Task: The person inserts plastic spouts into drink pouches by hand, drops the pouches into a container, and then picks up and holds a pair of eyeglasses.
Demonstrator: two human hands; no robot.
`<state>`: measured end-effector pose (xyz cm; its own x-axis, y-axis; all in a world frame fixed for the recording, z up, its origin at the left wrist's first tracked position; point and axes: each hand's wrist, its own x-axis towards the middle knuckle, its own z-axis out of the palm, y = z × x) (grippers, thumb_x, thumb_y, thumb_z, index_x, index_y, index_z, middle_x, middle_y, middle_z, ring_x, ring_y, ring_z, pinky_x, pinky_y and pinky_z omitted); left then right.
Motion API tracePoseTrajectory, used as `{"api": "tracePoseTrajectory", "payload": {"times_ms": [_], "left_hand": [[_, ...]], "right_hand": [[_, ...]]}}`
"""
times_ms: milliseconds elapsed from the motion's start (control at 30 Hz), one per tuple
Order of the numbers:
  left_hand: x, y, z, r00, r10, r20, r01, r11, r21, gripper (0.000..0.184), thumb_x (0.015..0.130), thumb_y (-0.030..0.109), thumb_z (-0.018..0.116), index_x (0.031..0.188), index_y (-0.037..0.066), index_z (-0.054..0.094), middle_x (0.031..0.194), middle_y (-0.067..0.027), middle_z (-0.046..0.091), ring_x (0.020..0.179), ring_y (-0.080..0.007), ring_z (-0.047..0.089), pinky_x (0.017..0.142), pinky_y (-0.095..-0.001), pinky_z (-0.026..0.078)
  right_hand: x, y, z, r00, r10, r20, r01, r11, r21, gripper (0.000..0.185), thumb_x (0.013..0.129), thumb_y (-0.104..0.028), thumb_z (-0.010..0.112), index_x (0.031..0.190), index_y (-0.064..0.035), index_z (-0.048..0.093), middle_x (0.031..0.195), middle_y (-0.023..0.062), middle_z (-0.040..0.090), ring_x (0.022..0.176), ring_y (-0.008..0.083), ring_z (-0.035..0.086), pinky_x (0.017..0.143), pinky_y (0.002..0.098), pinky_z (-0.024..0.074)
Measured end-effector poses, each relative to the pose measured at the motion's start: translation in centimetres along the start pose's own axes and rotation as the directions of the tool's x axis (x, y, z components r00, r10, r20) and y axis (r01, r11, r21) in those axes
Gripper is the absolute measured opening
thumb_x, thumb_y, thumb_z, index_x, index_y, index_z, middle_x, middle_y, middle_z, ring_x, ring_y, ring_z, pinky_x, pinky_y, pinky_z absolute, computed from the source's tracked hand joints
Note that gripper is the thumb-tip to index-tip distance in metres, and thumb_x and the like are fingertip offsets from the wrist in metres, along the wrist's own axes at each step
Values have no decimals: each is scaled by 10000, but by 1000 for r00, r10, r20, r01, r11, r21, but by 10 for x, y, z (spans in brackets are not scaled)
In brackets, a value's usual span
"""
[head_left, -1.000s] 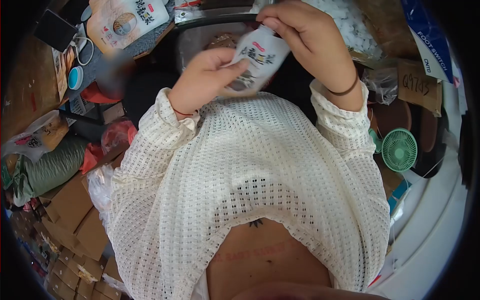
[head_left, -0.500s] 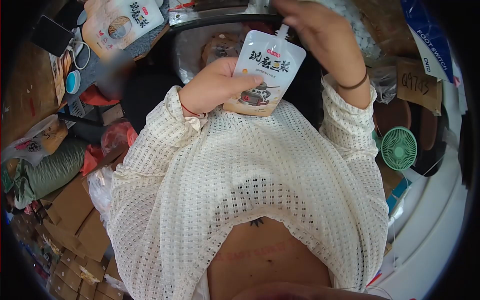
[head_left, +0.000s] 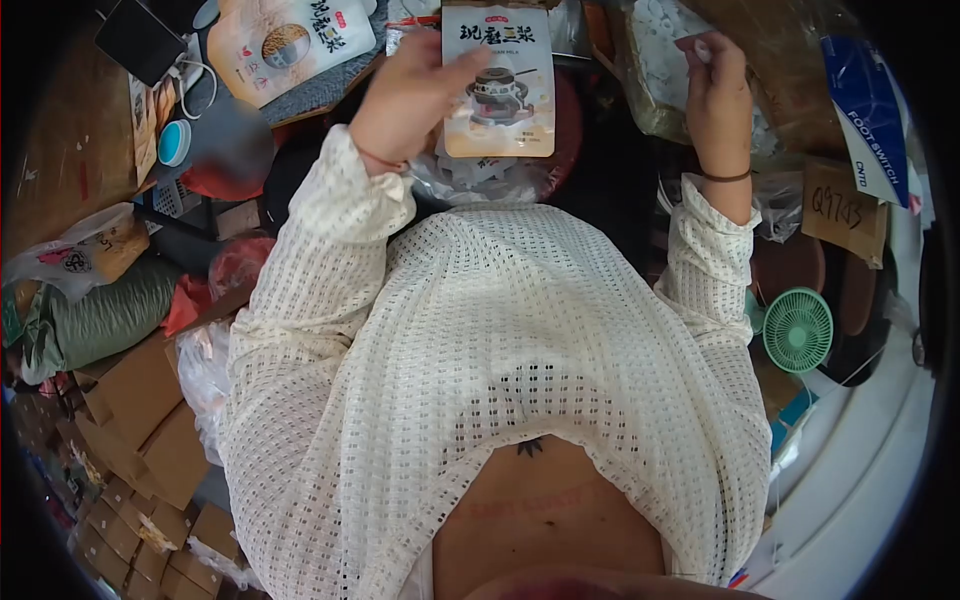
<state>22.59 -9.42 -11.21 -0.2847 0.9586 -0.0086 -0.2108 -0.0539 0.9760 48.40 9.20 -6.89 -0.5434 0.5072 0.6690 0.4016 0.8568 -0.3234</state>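
Observation:
My left hand (head_left: 412,95) is at the left edge of a soybean milk pouch (head_left: 500,120), its thumb across the printed front and its other fingers partly hidden. The pouch is upright, white at the top and orange at the bottom, with a grinder picture; its top reaches the upper frame edge and its spout is out of sight. My right hand (head_left: 720,110) is raised at the right, thumb and fingers pinched round a small white cap (head_left: 702,50). Beside it stands a plastic-lined container (head_left: 655,105) of small white pieces.
Another soybean milk pouch (head_left: 290,50) lies on the grey mat at upper left, near a black device (head_left: 140,42) with a white cable. At right are a blue foot switch box (head_left: 865,110), a marked cardboard piece (head_left: 845,210) and a green fan (head_left: 798,330). Cardboard boxes (head_left: 150,425) fill the lower left.
The pouch has moved forward, away from my body, and stands straighter, with my left hand beside it. My right hand has left the spout and moved right, to the container of white pieces.

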Motion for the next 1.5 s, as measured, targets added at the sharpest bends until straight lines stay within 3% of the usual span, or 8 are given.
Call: {"api": "tracePoseTrajectory", "payload": {"times_ms": [100,233,467,633,900,1033,1300,1500], "left_hand": [[-9,9,-42,702,686,-192,-1,270,963,528,939,229,704,1363,-13,503,1250,-187,624,1132,-307,597,970,-366,466],[-43,1,-75,847,487,213,-16,-377,926,502,928,192,699,1380,52,530,1211,-220,636,1147,-428,585,995,-415,460],[-51,7,-47,979,116,-170,-58,947,315,239,982,112,625,1184,7,697,1046,-70,741,936,-149,673,857,-280,507],[-51,1,-19,995,97,-14,-86,931,356,194,954,118,718,1105,-3,709,972,-7,728,832,-44,631,728,-203,506],[-56,11,28,977,-187,103,196,976,-91,264,1000,209,662,1160,0,691,1006,-22,733,842,-56,660,712,-213,536],[-54,6,36,969,-205,137,197,978,74,304,1000,203,661,1194,-31,669,1051,-57,735,891,-75,671,749,-218,546],[-53,5,56,922,-312,228,360,909,-212,263,1005,152,634,1192,-30,669,1100,-91,737,932,-133,700,853,-300,560],[-27,-2,28,941,-290,173,328,907,-263,295,964,61,627,1230,-66,625,1187,-165,707,987,-210,723,902,-350,586]], "right_hand": [[3,-19,-14,993,-34,117,45,995,-90,178,979,-14,595,1156,-13,616,969,127,677,920,282,677,815,354,523],[3,-46,-19,987,40,157,-38,999,-11,128,987,-46,595,1093,-34,667,951,134,670,872,282,659,782,340,516],[-2,-79,26,903,-364,229,275,898,344,152,958,-37,601,1091,-24,672,964,126,665,862,290,645,777,337,509],[8,-112,14,911,63,407,-329,707,626,134,1014,-103,596,1060,-9,680,901,52,672,792,143,625,699,280,494],[16,-101,22,981,4,195,-118,809,576,101,945,-65,689,1002,18,688,814,54,679,689,96,583,620,246,463],[15,-109,3,852,286,439,-515,607,605,94,932,-69,682,974,15,678,788,81,657,677,140,580,622,274,464],[7,-86,0,886,-64,459,-168,879,447,239,1040,-231,558,1126,-53,692,930,108,682,829,230,660,702,318,504],[-2,-4,-22,935,92,341,70,898,-435,371,949,-333,647,1235,-98,612,1086,215,680,964,441,648,771,501,533]]}}
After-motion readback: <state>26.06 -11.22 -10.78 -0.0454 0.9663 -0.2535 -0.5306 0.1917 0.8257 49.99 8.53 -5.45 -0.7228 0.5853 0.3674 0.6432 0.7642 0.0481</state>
